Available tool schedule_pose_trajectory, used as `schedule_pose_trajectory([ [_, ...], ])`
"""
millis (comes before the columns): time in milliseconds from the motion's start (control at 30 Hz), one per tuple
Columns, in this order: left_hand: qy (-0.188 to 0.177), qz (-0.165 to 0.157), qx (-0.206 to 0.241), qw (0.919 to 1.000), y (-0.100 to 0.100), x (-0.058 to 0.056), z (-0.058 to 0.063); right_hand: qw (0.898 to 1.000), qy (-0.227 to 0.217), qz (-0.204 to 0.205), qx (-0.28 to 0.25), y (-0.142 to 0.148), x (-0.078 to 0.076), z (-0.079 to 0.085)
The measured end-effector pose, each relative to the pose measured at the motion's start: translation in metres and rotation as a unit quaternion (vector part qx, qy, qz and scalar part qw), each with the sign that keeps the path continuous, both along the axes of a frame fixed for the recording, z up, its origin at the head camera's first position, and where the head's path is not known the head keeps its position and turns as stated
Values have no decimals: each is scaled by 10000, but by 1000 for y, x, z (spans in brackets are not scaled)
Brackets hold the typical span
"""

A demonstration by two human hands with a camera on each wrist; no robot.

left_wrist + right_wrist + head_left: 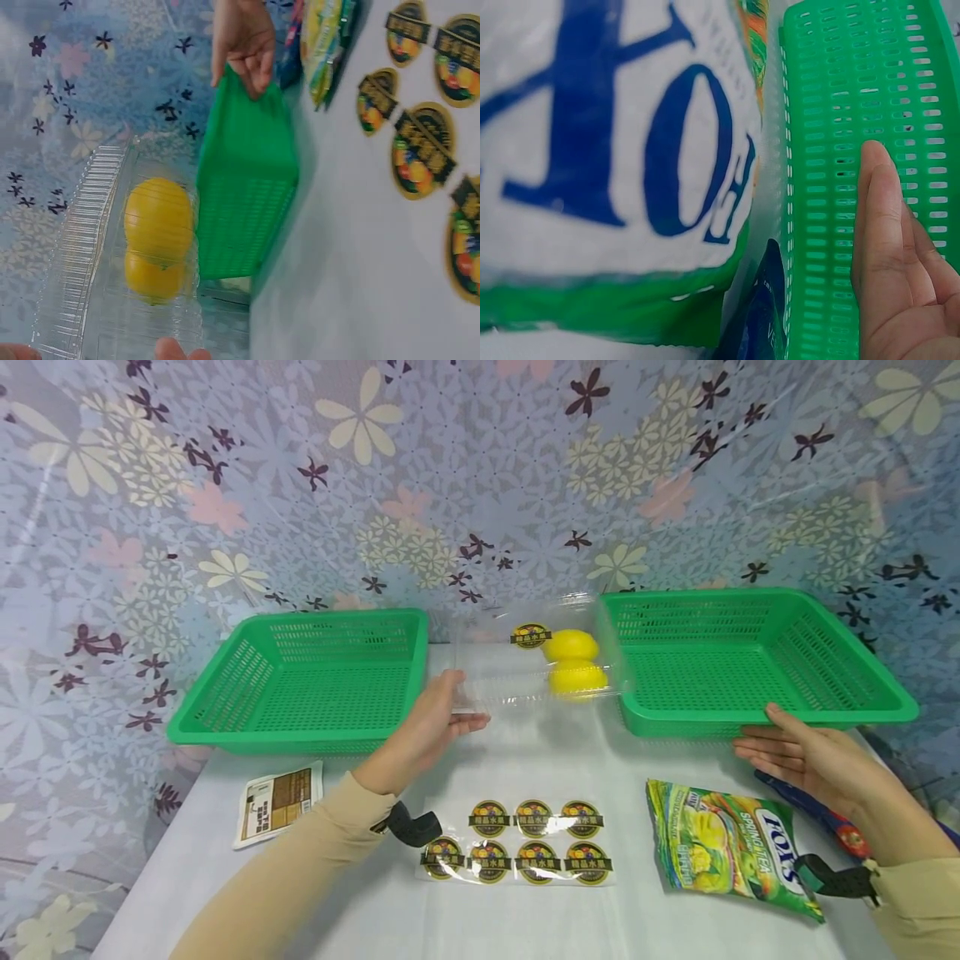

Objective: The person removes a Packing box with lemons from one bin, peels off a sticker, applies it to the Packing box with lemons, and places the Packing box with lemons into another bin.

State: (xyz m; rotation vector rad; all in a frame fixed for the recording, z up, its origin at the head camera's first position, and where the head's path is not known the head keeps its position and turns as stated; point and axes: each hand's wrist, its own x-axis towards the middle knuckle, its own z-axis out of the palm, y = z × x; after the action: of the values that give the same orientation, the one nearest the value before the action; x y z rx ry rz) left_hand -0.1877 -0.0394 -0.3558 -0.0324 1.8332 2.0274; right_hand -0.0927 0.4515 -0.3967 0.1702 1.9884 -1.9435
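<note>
My left hand [431,714] grips the near left edge of a clear plastic clamshell box [495,681], thumb above and fingers below. Two lemons [573,662] lie at its right end, and a round black-and-gold sticker [530,636] is on the lid. The box is held up between two green baskets, its right end overlapping the rim of the right basket [697,718] in the head view. At that basket's front rim is my right hand [817,760], thumb over the rim, fingers extended along the outer wall. In the right wrist view the thumb is hidden.
A second green basket [300,739] stands at the left, with a small packet [277,806] in front. A sheet of round stickers [517,843] lies mid-table. A green Lay's chip bag [727,843] and a dark blue bag [810,806] lie under my right arm. Patterned fabric [480,485] hangs behind.
</note>
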Motion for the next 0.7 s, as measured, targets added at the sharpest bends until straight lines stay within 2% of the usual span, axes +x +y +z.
schedule_pose_trajectory([
  [167,93,-217,23,9997,3,-8,15,10000,-45,-5,-69,2,-1,-1],
  [433,236,-582,-26,9980,18,-24,41,9999,-48,33,-152,2,-1,0],
  [700,15,-695,-92,9975,47,-39,60,9998,-184,-19,-122,1,-3,1],
])
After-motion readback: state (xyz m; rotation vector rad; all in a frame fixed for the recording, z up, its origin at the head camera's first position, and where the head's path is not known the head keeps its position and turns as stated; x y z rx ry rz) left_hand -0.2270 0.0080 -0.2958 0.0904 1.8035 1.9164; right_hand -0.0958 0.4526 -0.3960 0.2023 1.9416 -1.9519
